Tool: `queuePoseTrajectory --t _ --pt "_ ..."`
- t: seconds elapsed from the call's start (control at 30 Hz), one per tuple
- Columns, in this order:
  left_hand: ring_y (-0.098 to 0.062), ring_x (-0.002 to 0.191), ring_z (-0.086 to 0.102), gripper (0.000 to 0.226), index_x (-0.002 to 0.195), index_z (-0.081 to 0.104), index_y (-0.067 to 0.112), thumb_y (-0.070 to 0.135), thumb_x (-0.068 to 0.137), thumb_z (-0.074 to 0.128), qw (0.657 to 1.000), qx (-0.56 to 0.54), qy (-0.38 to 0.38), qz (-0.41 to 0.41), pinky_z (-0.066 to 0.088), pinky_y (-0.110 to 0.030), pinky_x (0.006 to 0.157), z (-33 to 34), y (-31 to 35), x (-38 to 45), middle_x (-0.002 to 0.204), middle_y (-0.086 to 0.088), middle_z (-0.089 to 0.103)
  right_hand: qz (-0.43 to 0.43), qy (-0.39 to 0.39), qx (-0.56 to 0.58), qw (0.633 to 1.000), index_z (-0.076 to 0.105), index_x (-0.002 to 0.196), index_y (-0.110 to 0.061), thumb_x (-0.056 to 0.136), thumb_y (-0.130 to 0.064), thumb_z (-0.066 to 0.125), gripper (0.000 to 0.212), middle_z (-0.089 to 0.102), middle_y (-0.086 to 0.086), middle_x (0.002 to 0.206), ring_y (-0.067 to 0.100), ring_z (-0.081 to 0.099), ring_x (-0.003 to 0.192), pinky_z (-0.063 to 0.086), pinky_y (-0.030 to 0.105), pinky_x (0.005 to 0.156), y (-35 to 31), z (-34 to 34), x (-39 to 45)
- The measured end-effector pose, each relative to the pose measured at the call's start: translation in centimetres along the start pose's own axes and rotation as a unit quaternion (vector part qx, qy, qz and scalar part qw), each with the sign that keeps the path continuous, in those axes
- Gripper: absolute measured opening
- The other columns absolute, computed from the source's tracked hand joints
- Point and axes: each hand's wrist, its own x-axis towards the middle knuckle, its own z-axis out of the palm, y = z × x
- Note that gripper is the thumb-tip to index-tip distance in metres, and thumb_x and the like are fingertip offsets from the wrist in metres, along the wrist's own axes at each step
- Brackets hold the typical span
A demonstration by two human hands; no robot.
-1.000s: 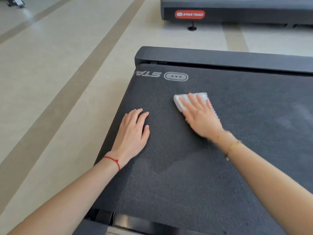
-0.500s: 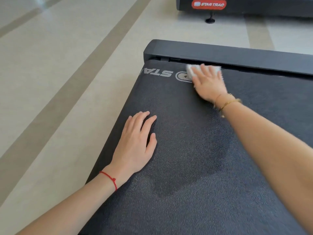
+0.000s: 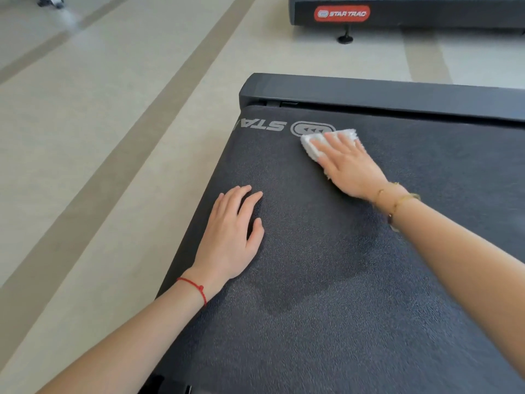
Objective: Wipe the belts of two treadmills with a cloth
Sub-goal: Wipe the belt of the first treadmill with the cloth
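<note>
A pale floor with darker bands running across it lies out past the left hand; the dark, textured treadmill belt fills the area under both hands, with a darker damp-looking patch between the two forearms; the black end cover of this treadmill runs across just beyond the right hand's fingertips, and a second treadmill with a red Star Trac badge stands well beyond that on the floor. The left hand lies flat on the belt near its left edge, fingers straight and close together, thumb out to the side, holding nothing; a red string bracelet circles its wrist. The right hand is spread flat with straight fingers pressing on a white cloth; the cloth lies on the belt under those fingers, touching the printed oval logo beside the white lettering; thin gold bracelets sit on the right wrist.
</note>
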Motion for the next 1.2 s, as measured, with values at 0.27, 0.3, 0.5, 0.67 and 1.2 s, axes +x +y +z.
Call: queuePoseTrajectory --t 0.27,0.3,0.5,0.67,1.2 --pt "-0.021 0.148 0.021 0.050 0.151 0.035 0.017 0.029 0.104 0.038 0.999 0.021 -0.025 -0.005 0.013 -0.039 0.124 -0.9 -0.2 -2.7 0.159 -0.004 0.029 -0.030 -0.035 0.045 0.998 0.012 0.155 -0.036 0.106 -0.042 0.017 0.050 0.012 -0.002 0.164 0.023 0.004 0.152 0.001 0.045 0.123 -6.1 0.6 -7.3" --pt "-0.021 0.148 0.023 0.049 0.150 0.037 0.016 0.028 0.103 0.039 1.000 0.020 -0.023 -0.005 0.015 -0.039 0.123 -1.1 -0.3 -3.8 0.158 -0.004 0.031 -0.054 -0.039 0.041 0.997 0.011 0.155 -0.036 0.106 -0.042 0.017 0.050 0.011 -0.003 0.164 0.023 0.003 0.152 0.001 0.044 0.123 -7.1 0.6 -9.3" --pt "-0.025 0.144 0.031 0.046 0.146 0.044 0.011 0.018 0.101 0.045 1.000 0.009 -0.008 -0.018 0.027 -0.045 0.119 -2.2 -1.2 -10.2 0.154 -0.006 0.038 -0.182 -0.097 0.060 0.977 0.007 0.154 -0.041 0.104 -0.048 0.008 0.051 0.001 -0.009 0.164 0.016 -0.010 0.151 -0.009 0.039 0.123 -13.2 0.8 -17.9" --pt "-0.025 0.143 0.033 0.045 0.145 0.045 0.009 0.019 0.101 0.045 0.999 0.012 -0.010 -0.029 0.029 -0.043 0.118 -3.2 -1.5 -13.7 0.153 -0.007 0.039 -0.060 -0.057 0.001 0.997 0.008 0.156 -0.035 0.106 -0.040 0.015 0.050 0.005 -0.001 0.165 0.022 -0.001 0.152 -0.001 0.044 0.122 -13.4 0.5 -12.7" --pt "-0.020 0.134 0.039 0.048 0.145 0.039 0.004 0.005 0.097 0.041 0.992 -0.057 0.034 -0.105 0.021 -0.020 0.116 -4.7 -0.8 -18.8 0.144 -0.009 0.045 -0.213 -0.050 -0.041 0.975 0.005 0.156 -0.032 0.106 -0.034 0.014 0.050 0.015 0.005 0.163 0.029 0.008 0.151 0.010 0.050 0.119 -18.6 1.6 -9.4"
